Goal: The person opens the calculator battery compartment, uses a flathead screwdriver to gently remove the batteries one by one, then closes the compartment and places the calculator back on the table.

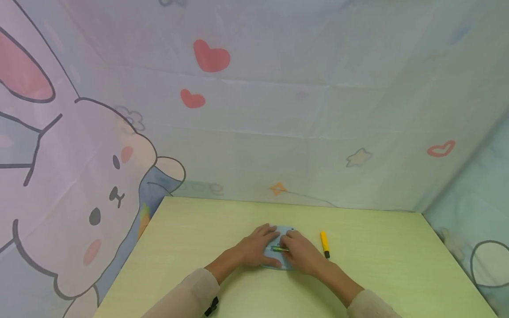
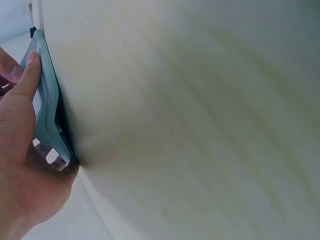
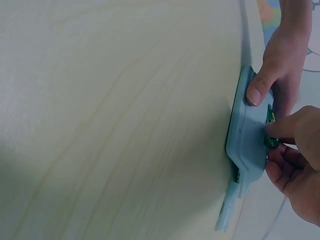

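A light-blue plastic device lies on the table between the two hands. My left hand spans it from the left, fingers and thumb gripping its edges. My right hand is over its right part and pinches a green cylindrical battery at the upper face. The fingers partly cover the battery, and whether it sits in a recess cannot be told.
A yellow-handled screwdriver lies on the pale green table to the right of the device. Near the left sleeve is a small black object, partly hidden. A printed cloth stands behind the table.
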The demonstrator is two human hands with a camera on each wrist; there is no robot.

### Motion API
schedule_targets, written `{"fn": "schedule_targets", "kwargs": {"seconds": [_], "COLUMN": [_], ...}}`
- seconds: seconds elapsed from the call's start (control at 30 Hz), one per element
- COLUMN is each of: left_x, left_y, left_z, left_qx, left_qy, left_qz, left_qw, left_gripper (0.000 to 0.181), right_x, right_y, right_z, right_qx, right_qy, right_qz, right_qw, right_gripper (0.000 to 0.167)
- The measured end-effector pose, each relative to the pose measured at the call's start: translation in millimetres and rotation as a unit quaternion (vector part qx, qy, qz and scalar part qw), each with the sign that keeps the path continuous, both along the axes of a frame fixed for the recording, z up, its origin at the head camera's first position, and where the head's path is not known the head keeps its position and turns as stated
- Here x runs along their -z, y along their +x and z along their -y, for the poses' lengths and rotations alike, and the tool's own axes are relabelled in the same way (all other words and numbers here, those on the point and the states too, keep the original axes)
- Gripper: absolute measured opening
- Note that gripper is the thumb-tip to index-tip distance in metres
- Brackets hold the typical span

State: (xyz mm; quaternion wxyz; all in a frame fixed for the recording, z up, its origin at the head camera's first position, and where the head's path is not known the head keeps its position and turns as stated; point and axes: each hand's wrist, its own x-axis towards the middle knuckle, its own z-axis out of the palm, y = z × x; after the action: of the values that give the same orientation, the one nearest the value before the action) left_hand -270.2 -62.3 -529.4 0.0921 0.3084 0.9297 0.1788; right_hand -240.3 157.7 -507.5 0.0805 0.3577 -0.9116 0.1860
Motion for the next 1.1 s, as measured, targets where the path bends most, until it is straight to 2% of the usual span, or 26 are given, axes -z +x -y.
{"fn": "schedule_targets", "kwargs": {"seconds": [0.4, 0.87, 1.1], "left_x": [-1.0, -0.2, -1.6], "left_y": [1.9, 2.4, 3.4], "left_z": [0.2, 1.0, 0.3], "left_qx": [-0.002, 0.004, -0.001], "left_qy": [-0.006, 0.001, 0.0], "left_qz": [0.001, -0.001, -0.004], "left_qw": [1.0, 1.0, 1.0], "left_gripper": [0.099, 0.1, 0.1], "right_x": [-6.6, -10.3, -11.9], "right_y": [3.8, 5.8, 5.0], "right_z": [-2.4, -5.4, -10.5], "right_qx": [0.004, -0.021, -0.025], "right_qy": [0.01, 0.039, 0.012], "right_qz": [0.02, 0.0, 0.003], "right_qw": [0.9997, 0.999, 0.9996], "right_gripper": [0.012, 0.01, 0.015]}}
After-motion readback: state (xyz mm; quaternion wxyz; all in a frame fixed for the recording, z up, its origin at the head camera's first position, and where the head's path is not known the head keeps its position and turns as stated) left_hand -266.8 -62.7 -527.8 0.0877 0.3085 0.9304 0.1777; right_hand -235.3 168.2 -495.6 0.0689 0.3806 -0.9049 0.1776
